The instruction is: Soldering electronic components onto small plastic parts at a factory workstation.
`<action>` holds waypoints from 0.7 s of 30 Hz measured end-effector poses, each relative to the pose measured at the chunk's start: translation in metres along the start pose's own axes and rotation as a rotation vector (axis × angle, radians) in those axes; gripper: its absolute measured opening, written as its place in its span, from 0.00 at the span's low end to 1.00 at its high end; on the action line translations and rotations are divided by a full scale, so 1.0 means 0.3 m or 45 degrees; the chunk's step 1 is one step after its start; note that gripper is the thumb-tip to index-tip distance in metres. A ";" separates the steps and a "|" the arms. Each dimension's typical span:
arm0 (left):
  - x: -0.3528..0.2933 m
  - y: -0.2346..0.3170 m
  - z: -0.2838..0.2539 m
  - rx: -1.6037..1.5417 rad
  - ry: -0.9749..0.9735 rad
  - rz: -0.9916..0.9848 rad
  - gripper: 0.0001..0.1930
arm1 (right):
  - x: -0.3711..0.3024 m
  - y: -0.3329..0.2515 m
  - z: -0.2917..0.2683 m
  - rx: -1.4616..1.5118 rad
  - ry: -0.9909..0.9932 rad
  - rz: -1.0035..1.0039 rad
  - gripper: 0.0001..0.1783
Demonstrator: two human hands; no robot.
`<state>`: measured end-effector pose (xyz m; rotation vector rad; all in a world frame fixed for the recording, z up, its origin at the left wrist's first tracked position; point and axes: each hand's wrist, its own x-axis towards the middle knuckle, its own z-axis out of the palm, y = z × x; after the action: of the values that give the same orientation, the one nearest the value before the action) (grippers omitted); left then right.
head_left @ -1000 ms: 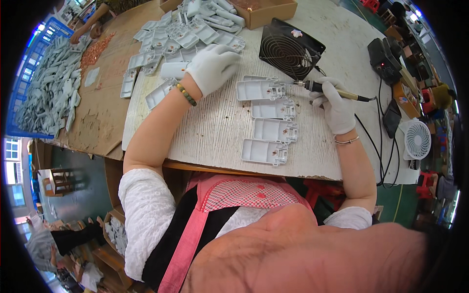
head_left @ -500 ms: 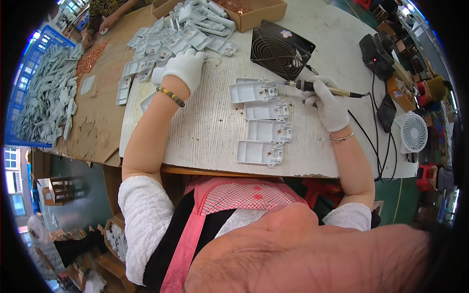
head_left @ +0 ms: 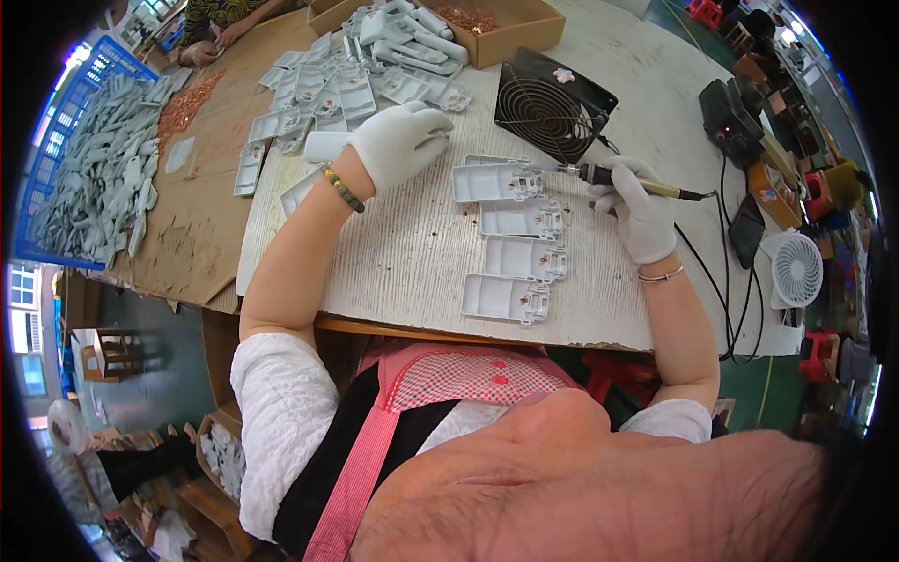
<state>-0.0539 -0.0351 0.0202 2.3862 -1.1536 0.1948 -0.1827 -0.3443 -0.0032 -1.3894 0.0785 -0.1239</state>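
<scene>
My right hand (head_left: 644,214), in a white glove, grips a soldering iron (head_left: 646,184) like a pen. The iron's tip points left, close to the top tray of a column of light grey plastic trays (head_left: 521,218) with small copper-coloured parts at their right ends. My left hand (head_left: 401,145), also gloved, hovers left of the column, its fingers bent toward each other. Whatever they pinch, if anything, is too small to make out. Below that wrist lie a white cylinder (head_left: 325,146) and another grey tray (head_left: 298,194), partly covered by my arm.
Behind my left hand is a heap of grey plastic parts (head_left: 318,89). A black square fan (head_left: 548,108) and a cardboard box (head_left: 515,33) stand farther back. On the right are the soldering station (head_left: 729,122), cables and a white fan (head_left: 796,269). A blue crate (head_left: 56,253) sits far left.
My left hand has lifted off the edge of the heap and moved right, toward the column of trays. My right hand still holds the iron near the top tray. The view has shifted slightly.
</scene>
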 end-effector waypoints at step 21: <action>0.007 -0.007 -0.005 -0.152 0.181 0.006 0.08 | -0.004 -0.011 0.017 0.074 0.031 -0.088 0.11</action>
<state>-0.0508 -0.0347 0.0216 2.2274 -1.0747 0.2843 -0.1833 -0.3399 0.0010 -1.3335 0.0470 -0.1991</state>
